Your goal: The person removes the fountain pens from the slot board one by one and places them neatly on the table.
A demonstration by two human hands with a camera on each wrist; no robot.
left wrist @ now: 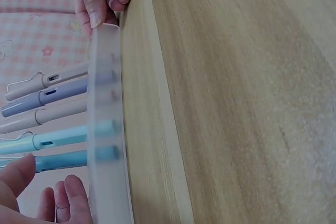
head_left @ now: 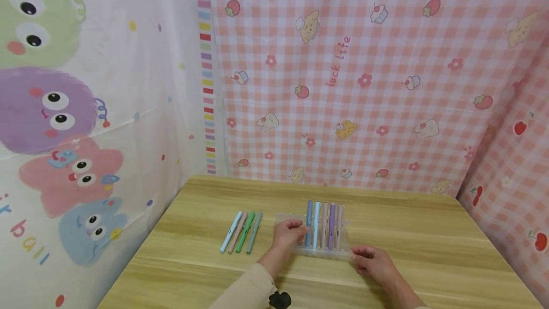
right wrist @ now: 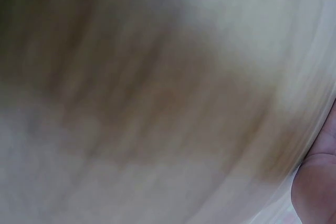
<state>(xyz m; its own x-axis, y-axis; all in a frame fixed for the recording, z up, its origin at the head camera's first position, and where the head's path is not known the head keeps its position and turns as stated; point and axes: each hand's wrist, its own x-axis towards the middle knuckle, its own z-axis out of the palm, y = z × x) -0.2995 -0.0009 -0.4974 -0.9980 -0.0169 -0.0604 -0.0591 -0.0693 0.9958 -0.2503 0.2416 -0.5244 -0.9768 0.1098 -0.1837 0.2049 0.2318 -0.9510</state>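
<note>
A translucent pen case (head_left: 323, 252) lies on the table with a row of capped pens in it: blue (head_left: 309, 225), light blue (head_left: 316, 228), purple (head_left: 332, 228) and two greyish-beige. My left hand (head_left: 289, 233) is at the case's left side. In the left wrist view its thumb is at the blue pen (left wrist: 63, 161), with the other fingers loosely bent beside it and a gap between. At the opposite front corner, my right hand (head_left: 372, 262) pinches the case's edge between thumb and fingers. Only part of that right hand (right wrist: 315, 187) shows in the right wrist view.
Left of the case, several more pens lie side by side: light blue (head_left: 230, 232), taupe (head_left: 238, 232), green (head_left: 246, 232) and grey-green (head_left: 255, 233). The wooden table (head_left: 206, 280) meets a pink checked cloth (head_left: 274, 104) behind and a printed white cloth (head_left: 141, 85) at left.
</note>
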